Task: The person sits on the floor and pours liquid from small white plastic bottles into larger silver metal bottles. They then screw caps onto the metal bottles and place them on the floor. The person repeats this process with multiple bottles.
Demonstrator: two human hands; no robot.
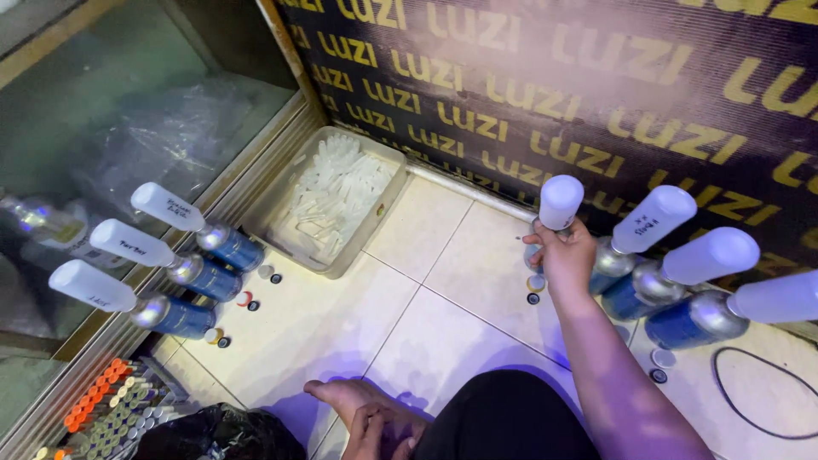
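Bottles: four white-capped blue ones by the floor's right wall, the right hand gripping the nearest; three along the left edge. Left hand rests curled, empty.

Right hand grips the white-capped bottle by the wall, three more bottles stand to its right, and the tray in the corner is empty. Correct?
Not quite: the tray is not empty; the head view shows it full of small clear plastic pieces. The rest holds: the right hand grips the white-capped bottle, with three more bottles to its right.
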